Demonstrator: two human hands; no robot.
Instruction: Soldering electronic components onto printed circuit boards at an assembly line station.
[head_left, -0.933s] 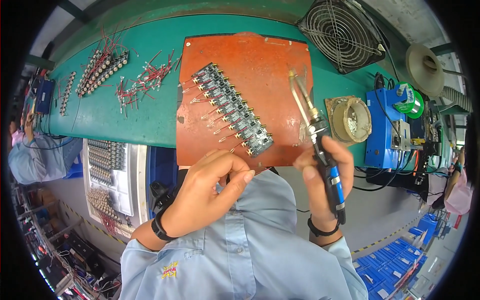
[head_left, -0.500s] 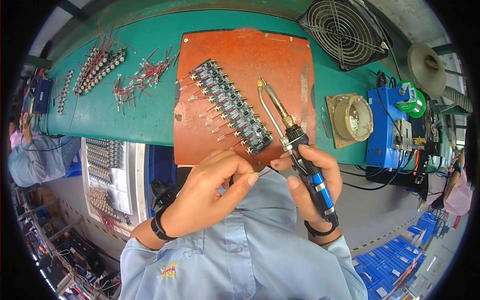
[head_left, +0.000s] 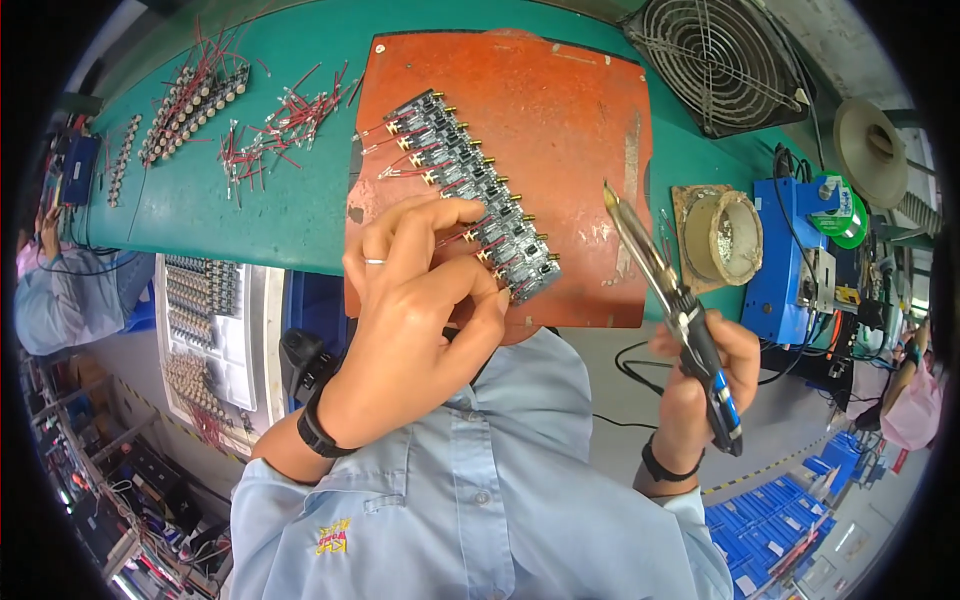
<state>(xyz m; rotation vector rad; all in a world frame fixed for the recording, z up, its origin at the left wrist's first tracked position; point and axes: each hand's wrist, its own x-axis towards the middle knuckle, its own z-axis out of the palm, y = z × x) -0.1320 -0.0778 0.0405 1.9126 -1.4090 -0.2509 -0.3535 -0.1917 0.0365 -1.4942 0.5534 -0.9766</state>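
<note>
My left hand (head_left: 415, 295) is closed in a pinch at the near end of a strip of joined black circuit boards (head_left: 465, 190), one finger reaching over its left side. Its fingertips hold a red wire, now almost wholly hidden by them. Brass-coloured parts line the strip's right edge, and short red wires stick out on the left. My right hand (head_left: 700, 375) grips a black and blue soldering iron (head_left: 685, 310), its metal tip pointing up and away, to the right of the strip and apart from it. Strip and orange-red mat (head_left: 560, 120) lie on the green bench.
Loose red wires (head_left: 300, 115) and more board strips (head_left: 195, 115) lie at the far left. A fan (head_left: 715, 60) stands far right, with a round solder pot (head_left: 738, 235), a blue soldering station (head_left: 780, 255) and a green solder reel (head_left: 848, 220) nearer. Below left is a white tray (head_left: 240, 300).
My left hand has gone forward with the red wire to the strip's near end. My right hand has moved right and slightly nearer with the soldering iron, away from the left hand.
</note>
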